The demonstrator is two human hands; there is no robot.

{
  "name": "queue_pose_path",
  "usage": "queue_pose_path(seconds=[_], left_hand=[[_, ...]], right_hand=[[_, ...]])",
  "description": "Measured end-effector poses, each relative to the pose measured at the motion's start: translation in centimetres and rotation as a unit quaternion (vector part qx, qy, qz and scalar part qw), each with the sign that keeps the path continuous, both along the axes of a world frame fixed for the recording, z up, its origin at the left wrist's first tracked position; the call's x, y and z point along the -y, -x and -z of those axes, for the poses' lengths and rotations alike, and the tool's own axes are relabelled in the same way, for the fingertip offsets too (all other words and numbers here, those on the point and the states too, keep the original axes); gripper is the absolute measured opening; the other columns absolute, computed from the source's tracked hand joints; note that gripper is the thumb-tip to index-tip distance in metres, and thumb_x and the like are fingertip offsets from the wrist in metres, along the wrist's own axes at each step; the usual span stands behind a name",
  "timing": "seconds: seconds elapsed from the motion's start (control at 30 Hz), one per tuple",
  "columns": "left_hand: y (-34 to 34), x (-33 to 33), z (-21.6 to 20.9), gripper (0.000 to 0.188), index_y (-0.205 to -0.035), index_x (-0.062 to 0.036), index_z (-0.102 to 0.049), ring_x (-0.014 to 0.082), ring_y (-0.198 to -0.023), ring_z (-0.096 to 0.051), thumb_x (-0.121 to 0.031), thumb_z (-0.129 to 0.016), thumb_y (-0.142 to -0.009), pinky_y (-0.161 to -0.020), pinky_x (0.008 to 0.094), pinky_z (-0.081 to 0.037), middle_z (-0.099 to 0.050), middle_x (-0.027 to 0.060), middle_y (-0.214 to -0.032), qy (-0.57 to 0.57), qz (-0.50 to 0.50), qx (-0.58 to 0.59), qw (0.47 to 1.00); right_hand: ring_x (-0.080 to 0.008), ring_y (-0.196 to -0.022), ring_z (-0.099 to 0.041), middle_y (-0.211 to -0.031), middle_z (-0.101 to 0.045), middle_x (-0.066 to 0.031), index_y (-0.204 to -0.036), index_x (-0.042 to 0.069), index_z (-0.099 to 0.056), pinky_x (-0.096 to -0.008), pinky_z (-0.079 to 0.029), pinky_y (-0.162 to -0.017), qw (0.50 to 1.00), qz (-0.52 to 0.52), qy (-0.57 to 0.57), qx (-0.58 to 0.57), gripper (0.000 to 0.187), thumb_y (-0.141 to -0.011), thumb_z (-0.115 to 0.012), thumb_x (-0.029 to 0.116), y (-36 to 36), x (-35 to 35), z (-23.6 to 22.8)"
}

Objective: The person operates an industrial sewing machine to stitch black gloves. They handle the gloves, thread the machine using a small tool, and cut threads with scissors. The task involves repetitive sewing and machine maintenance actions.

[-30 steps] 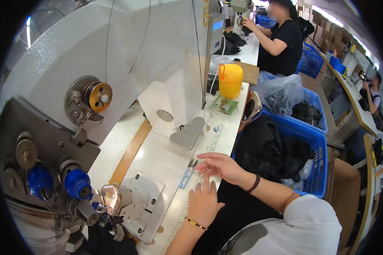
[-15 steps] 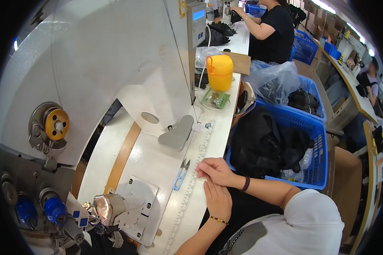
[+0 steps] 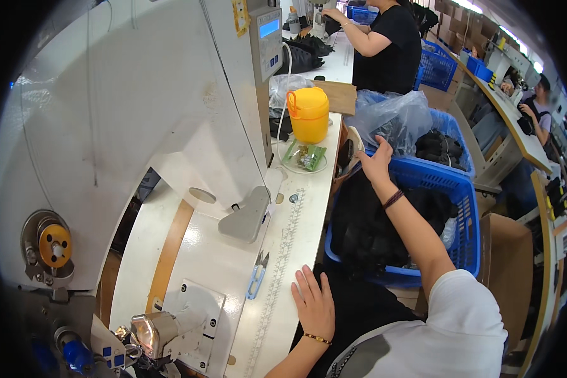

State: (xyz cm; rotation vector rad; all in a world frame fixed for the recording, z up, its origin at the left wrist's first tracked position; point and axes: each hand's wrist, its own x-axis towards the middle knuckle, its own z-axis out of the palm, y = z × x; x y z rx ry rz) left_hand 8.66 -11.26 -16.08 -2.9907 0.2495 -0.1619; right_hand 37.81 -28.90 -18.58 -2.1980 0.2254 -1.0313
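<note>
My left hand (image 3: 315,307) lies at the front edge of the white sewing table (image 3: 288,264), palm down with its fingers stretched out and nothing in it. My right hand (image 3: 378,165) is reached out to the right of the table, fingers apart. It is beside the rim of a small bag (image 3: 353,151) hanging at the table's side, and whether it touches the bag is hard to tell. A pair of blue-handled thread snips (image 3: 256,277) lies on the table, left of a ruler strip (image 3: 282,252) along the tabletop.
A large white sewing machine (image 3: 170,82) fills the left. A yellow lidded container (image 3: 310,116) and a small green packet (image 3: 304,156) stand toward the back. On the right are a blue basket (image 3: 469,214) of black cloth and a cardboard box (image 3: 507,252). A person in black (image 3: 390,44) works beyond.
My hands were together over the table edge. The right one has moved away, outward to the bag; the left has flattened slightly lower. The view has shifted a little.
</note>
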Motion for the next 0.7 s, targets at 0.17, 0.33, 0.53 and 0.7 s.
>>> queue_pose_path(seconds=[0.17,0.33,0.53,0.7], left_hand=[[0.1,-0.5,0.3,0.058,-0.116,-0.0094,-0.048,0.0395,-0.122,-0.023,-0.027,-0.067,-0.064,-0.099,0.0472,-0.02,-0.023,0.0276,-0.131,-0.008,-0.008,0.008,1.0],[0.1,-0.4,-0.1,0.057,-0.115,-0.0096,-0.049,0.0398,-0.122,-0.023,-0.027,-0.067,-0.063,-0.099,0.0475,-0.02,-0.023,0.0279,-0.13,0.001,-0.004,-0.007,1.0],[0.1,-0.4,-0.1,0.059,-0.115,-0.0102,-0.049,0.0399,-0.123,-0.021,-0.027,-0.068,-0.062,-0.099,0.0478,-0.019,-0.022,0.028,-0.131,0.001,-0.001,-0.008,1.0],[0.2,-0.5,0.0,0.059,-0.116,-0.0103,-0.049,0.0399,-0.123,-0.02,-0.027,-0.068,-0.063,-0.099,0.0477,-0.018,-0.022,0.0279,-0.131,-0.004,-0.005,-0.008,1.0]], right_hand=[[-0.0217,-0.058,-0.058,-0.062,-0.057,-0.0108,-0.094,-0.003,-0.049,-0.0299,-0.046,-0.056,0.942,-0.171,-0.192,-0.215,0.039,-0.066,-0.067,0.016,1.2,0.2,0.5],[-0.0181,-0.054,-0.058,-0.059,-0.057,-0.0114,-0.062,-0.001,-0.055,-0.0277,-0.045,-0.052,0.967,-0.226,-0.025,-0.115,0.016,-0.064,-0.064,0.011,3.8,-1.0,-1.8],[-0.0227,-0.053,-0.056,-0.059,-0.057,-0.0131,-0.064,0.0,-0.058,-0.0309,-0.043,-0.051,0.908,-0.366,0.081,-0.186,0.026,-0.064,-0.067,0.024,4.2,-2.6,-2.8],[-0.022,-0.052,-0.056,-0.054,-0.057,-0.0125,-0.064,-0.001,-0.062,-0.0296,-0.044,-0.052,0.965,-0.209,-0.034,-0.156,0.046,-0.065,-0.067,0.044,1.0,0.7,-3.6]])
